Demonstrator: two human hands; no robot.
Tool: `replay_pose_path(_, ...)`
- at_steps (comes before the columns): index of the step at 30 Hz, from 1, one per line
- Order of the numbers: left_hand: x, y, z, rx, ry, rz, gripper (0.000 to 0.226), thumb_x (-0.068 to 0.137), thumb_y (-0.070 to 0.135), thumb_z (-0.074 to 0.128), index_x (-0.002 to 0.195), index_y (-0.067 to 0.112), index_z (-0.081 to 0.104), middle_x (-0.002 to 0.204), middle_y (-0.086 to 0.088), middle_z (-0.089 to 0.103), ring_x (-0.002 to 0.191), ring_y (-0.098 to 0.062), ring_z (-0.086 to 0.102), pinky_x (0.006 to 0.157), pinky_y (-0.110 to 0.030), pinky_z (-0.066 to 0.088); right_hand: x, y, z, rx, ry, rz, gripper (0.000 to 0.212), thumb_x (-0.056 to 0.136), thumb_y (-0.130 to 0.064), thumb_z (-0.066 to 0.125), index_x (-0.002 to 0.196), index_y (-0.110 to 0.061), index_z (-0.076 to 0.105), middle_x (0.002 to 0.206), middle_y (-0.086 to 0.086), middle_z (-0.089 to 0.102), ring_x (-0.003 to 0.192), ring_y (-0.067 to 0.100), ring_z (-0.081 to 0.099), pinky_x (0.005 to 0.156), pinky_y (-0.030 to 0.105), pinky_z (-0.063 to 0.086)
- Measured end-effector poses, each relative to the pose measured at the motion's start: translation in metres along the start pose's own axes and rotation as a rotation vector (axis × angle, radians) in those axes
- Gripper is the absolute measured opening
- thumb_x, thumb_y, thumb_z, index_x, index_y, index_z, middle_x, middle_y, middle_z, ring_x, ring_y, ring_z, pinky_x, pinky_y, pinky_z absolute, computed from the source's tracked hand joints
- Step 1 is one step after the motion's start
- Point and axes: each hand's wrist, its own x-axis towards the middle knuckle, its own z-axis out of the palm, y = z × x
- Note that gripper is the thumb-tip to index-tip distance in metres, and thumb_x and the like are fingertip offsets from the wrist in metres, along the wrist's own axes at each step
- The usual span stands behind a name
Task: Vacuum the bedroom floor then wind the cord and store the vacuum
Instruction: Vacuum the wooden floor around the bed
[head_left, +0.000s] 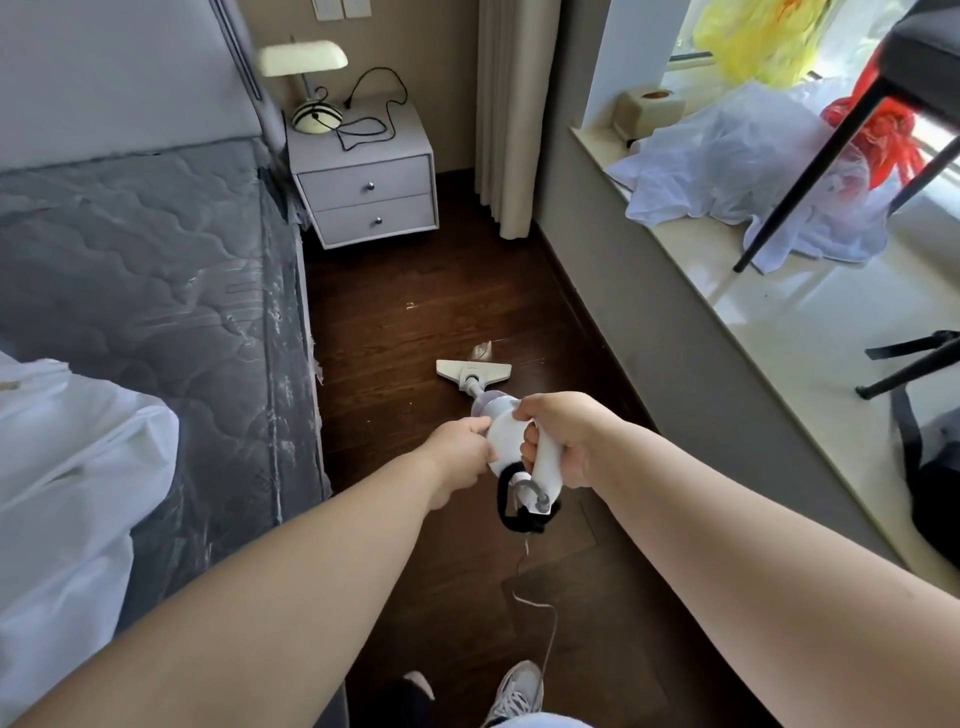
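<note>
I hold a white stick vacuum (503, 431) over the dark wood floor (415, 332) between the bed and the window ledge. My right hand (563, 441) grips its white handle. My left hand (460, 451) grips the left side of the round body. The flat floor head (472, 370) rests on the boards ahead, next to a small scrap of litter (482, 351). A black strap and a grey hook hang under the handle, and the thin grey cord (540, 629) trails down to the floor by my shoe (517, 691).
A plastic-wrapped grey mattress (156, 291) lines the left side, with white bedding (67, 467) on it. A two-drawer nightstand (363, 192) with a lamp stands at the far end beside a curtain (511, 114). The ledge (779, 322) on the right carries plastic bags, chair legs and a tripod.
</note>
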Motion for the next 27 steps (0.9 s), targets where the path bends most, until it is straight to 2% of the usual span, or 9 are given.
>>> replay_pose_path(4,0.016,0.009,-0.011,0.017,-0.001,0.022,0.062,0.091,-0.003,0.046,0.147,0.022,0.038,0.121,-0.008,0.056,0.107,-0.028,0.059,0.070,-0.024,0.043,0.010,-0.014,0.005,0.017,0.009,0.016,0.020,0.093,-0.012,0.051,0.073,-0.012,0.052,0.061,0.003,0.043,0.047,0.016,0.040,0.047,0.026,0.035)
replay_pose_path(8,0.030,0.019,-0.029,0.042,-0.017,0.032,0.057,0.094,-0.002,0.042,0.147,0.021,0.039,0.120,-0.007,0.054,0.109,-0.027,0.059,0.081,-0.029,0.047,0.015,-0.029,0.015,0.075,0.030,0.045,0.018,0.094,-0.013,0.051,0.077,-0.010,0.051,0.064,0.003,0.041,0.051,0.016,0.040,0.051,0.027,0.034)
replay_pose_path(14,0.056,0.037,-0.070,0.053,-0.063,0.027,0.055,0.095,-0.003,0.039,0.145,0.022,0.042,0.092,0.001,0.054,0.095,-0.023,0.056,0.074,-0.027,0.045,0.033,-0.052,0.047,0.085,0.100,0.032,0.012,0.091,-0.014,0.055,0.081,-0.009,0.053,0.060,0.004,0.042,0.051,0.016,0.040,0.054,0.028,0.035)
replay_pose_path(17,0.066,0.043,-0.088,0.072,-0.069,0.021,0.056,0.095,-0.003,0.039,0.144,0.024,0.043,0.103,-0.001,0.055,0.100,-0.024,0.060,0.081,-0.030,0.048,0.040,-0.063,0.064,0.096,0.108,0.035,0.012,0.091,-0.013,0.055,0.080,-0.009,0.053,0.060,0.005,0.043,0.050,0.016,0.040,0.053,0.028,0.036)
replay_pose_path(21,0.083,0.050,-0.109,0.089,-0.099,0.020,0.060,0.092,-0.002,0.041,0.145,0.026,0.042,0.093,0.003,0.054,0.112,-0.029,0.060,0.092,-0.034,0.049,0.053,-0.077,0.081,0.093,0.122,0.017,0.011,0.091,-0.013,0.056,0.080,-0.008,0.055,0.061,0.005,0.045,0.049,0.017,0.042,0.051,0.027,0.038)
replay_pose_path(27,0.101,0.059,-0.124,0.074,-0.149,0.022,0.062,0.092,-0.003,0.040,0.146,0.025,0.039,0.105,-0.002,0.053,0.098,-0.022,0.054,0.078,-0.027,0.044,0.073,-0.091,0.092,0.107,0.131,0.019,0.003,0.091,-0.013,0.055,0.089,-0.010,0.057,0.062,0.005,0.043,0.051,0.018,0.041,0.051,0.027,0.038)
